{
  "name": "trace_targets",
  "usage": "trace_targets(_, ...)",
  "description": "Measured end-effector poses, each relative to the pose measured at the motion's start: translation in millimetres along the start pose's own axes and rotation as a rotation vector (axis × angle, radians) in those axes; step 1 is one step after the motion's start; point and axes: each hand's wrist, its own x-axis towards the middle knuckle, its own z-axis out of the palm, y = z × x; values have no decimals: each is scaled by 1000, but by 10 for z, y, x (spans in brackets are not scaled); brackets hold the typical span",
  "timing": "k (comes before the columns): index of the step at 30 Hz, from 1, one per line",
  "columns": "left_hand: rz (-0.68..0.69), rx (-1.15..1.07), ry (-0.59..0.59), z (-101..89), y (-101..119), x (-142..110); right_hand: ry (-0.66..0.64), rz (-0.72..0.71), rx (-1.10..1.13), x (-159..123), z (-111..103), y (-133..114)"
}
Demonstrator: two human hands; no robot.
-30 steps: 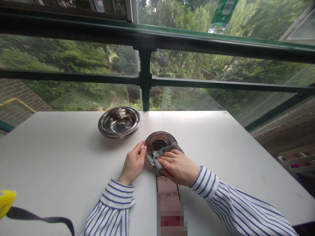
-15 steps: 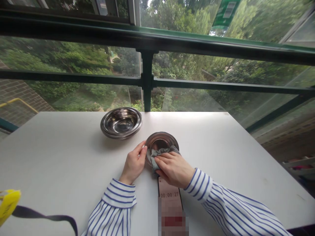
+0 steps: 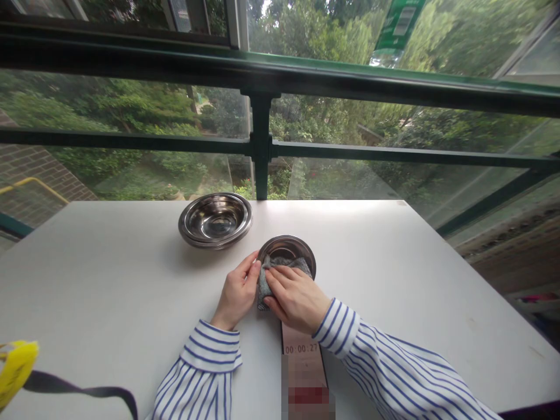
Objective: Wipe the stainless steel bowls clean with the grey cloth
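Observation:
A small steel bowl (image 3: 289, 247) lies on the white table (image 3: 109, 280) just in front of me. My left hand (image 3: 237, 291) grips its left rim, fingers curled against the edge. My right hand (image 3: 296, 297) presses a grey cloth (image 3: 264, 282) onto the near inner side of that bowl, fingers closed over the cloth. Both my sleeves are white with blue stripes.
Larger steel bowls (image 3: 215, 220), nested, stand behind and to the left. A phone (image 3: 305, 367) showing a timer lies under my right wrist. A yellow object with a black strap (image 3: 17, 364) sits at the near left edge. A glass railing (image 3: 261, 146) borders the table's far side.
My right hand has slid the cloth leftward across the small bowl, toward my left hand. The left hand has stayed on the rim.

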Motion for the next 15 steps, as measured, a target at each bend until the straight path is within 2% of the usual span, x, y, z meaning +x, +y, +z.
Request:
trace_targets(9,8,29,8,20,-50,10,-114,-100,-19,-223,-180,171)
trace_targets(15,8,32,23,12,-43,9,-50,-47,54,-124,-80,74)
